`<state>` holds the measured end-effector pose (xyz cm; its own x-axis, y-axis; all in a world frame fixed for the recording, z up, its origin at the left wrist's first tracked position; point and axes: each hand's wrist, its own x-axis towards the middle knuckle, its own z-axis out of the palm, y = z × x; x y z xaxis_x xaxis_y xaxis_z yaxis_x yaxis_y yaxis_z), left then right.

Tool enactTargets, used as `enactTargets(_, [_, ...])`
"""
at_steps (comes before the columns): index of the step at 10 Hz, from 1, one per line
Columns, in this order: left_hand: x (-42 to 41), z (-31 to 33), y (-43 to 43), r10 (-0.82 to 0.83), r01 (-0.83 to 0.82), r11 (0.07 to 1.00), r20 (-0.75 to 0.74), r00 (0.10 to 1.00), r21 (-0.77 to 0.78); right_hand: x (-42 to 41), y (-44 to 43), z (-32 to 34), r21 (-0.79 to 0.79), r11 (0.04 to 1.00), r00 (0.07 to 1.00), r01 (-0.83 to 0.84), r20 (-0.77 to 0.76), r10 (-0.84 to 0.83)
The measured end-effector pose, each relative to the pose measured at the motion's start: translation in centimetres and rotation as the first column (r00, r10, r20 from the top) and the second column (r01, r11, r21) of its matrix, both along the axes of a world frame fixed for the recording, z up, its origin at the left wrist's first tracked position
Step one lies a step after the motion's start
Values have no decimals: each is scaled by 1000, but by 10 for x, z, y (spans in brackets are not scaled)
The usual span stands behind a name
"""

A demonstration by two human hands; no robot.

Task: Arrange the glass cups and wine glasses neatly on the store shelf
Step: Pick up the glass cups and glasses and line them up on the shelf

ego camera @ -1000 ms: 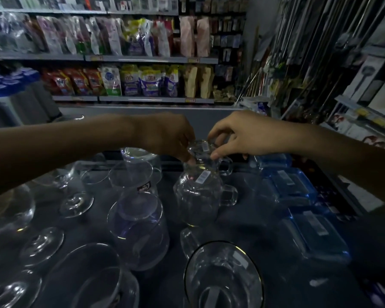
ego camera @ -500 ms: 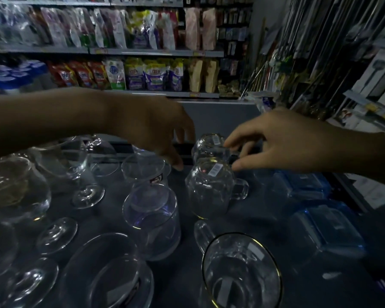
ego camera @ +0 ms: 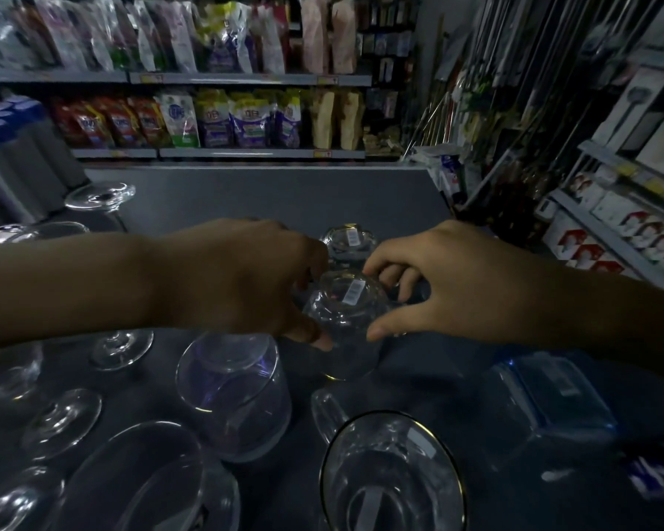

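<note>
The left hand [ego camera: 242, 279] and right hand [ego camera: 453, 279] curl round one inverted glass cup [ego camera: 342, 320]; both grasp its sides.

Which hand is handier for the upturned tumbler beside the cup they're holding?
Left, probably. Both hold the cup, but the left hand is beside the tumbler; the right hand is on the cup's far side.

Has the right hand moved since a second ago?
Yes. The right hand came back toward the person, from the far upturned mug to the nearer upturned mug, which it now grips together with the left hand.
</note>
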<state>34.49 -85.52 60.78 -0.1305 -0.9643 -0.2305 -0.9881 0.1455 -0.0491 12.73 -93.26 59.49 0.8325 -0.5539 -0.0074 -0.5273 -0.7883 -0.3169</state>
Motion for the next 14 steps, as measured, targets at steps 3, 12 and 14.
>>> enactTargets(3, [-18,3,9,31,-29,999,43,999,-39,-9,-17,-4,90,995,997,-44,66,38])
enactTargets(12, [-26,-5,6,141,-146,988,-102,985,-42,-8,-3,-5,55,998,1000,4,-1,-4])
enactTargets(14, [-21,-16,12,123,-135,983,-101,987,-121,-17,-5,0,111,993,998,34,55,-41])
